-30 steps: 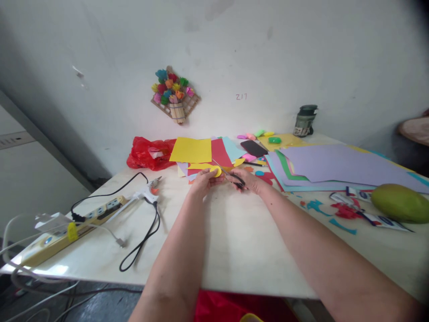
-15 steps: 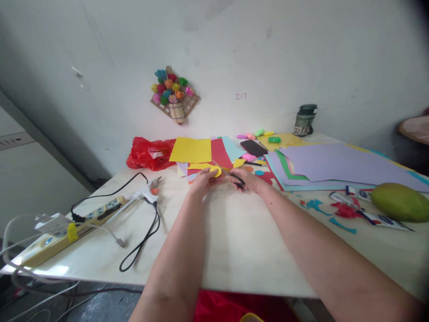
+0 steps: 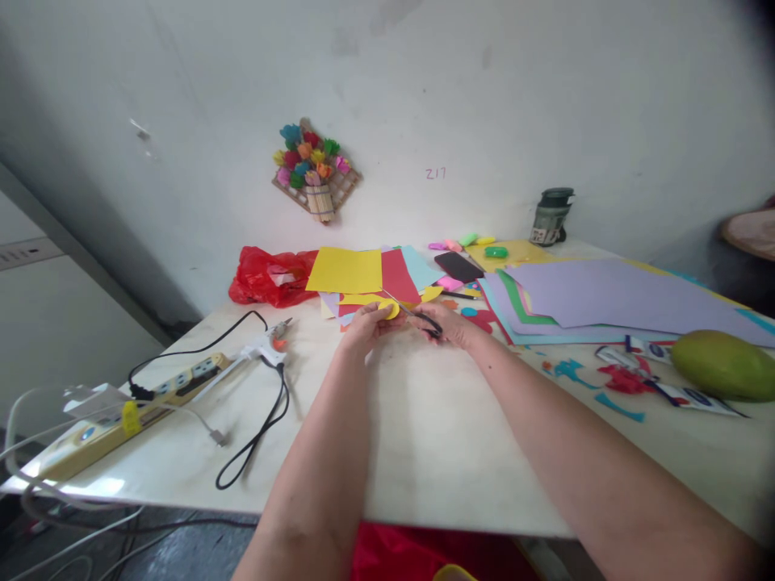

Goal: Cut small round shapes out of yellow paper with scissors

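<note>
My left hand [image 3: 370, 324] pinches a small rounded piece of yellow paper [image 3: 389, 310] between thumb and fingers. In my right hand [image 3: 445, 321] are scissors with dark handles [image 3: 429, 324], their blades pointing up and left beside the yellow piece. Whether the blades touch its edge I cannot tell. Just behind both hands lie a yellow paper strip [image 3: 357, 298], a yellow sheet [image 3: 345, 270] and a red sheet [image 3: 398, 276]. My fingertips partly hide one another.
To the left are a glue gun [image 3: 270, 349] with a looping cord and a power strip [image 3: 151, 403]. A red plastic bag [image 3: 257, 278] sits behind. On the right lie large coloured sheets [image 3: 581, 294], blue paper scraps [image 3: 569, 371] and a green mango-like fruit [image 3: 720, 365]. A phone [image 3: 458, 266] rests at the back.
Almost nothing differs. Both hands keep the same hold and place, with the yellow piece and the scissors shifting barely, if at all.
</note>
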### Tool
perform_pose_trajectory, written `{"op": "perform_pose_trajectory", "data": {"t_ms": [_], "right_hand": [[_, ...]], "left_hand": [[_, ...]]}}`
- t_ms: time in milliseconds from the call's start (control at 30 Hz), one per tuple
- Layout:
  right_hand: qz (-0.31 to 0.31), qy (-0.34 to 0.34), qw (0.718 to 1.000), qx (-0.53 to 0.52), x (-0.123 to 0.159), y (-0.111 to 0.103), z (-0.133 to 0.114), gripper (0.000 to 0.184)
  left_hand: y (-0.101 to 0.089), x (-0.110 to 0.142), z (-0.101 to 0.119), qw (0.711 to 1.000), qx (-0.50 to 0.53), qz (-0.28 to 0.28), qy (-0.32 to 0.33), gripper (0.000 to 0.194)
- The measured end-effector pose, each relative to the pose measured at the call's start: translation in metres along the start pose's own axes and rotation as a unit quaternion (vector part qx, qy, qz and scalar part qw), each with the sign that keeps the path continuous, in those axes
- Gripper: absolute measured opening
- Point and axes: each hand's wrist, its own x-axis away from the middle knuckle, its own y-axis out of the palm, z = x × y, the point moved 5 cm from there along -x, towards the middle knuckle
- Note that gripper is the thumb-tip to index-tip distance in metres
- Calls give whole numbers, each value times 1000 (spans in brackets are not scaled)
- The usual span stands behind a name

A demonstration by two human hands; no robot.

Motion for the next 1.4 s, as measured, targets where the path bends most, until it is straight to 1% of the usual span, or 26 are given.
{"op": "perform_pose_trajectory", "data": {"t_ms": [367,600,800,1000,1167,1400], "right_hand": [[11,-6,1000,-5,-4,-1,3,32],[0,-22,1000,-2,-7,-3,8,30],[15,-13,1000,-4,-6,-2,4,33],[8,-7,999,-31,-4,0,0,29],[9,-4,1000,-28,-4,0,0,30],[19,-1,1000,-21,-4,-1,2,27]], "left_hand": [[-1,1,2,1000,2,9,-3,20],[-3,0,2,1000,-6,12,1,21],[-3,0,3,1000,-12,19,-1,16],[-4,1,3,1000,4,21,-1,13],[-6,1,3,1000,2,30,3,14],[-10,-2,1,999,-2,33,9,17]]}}
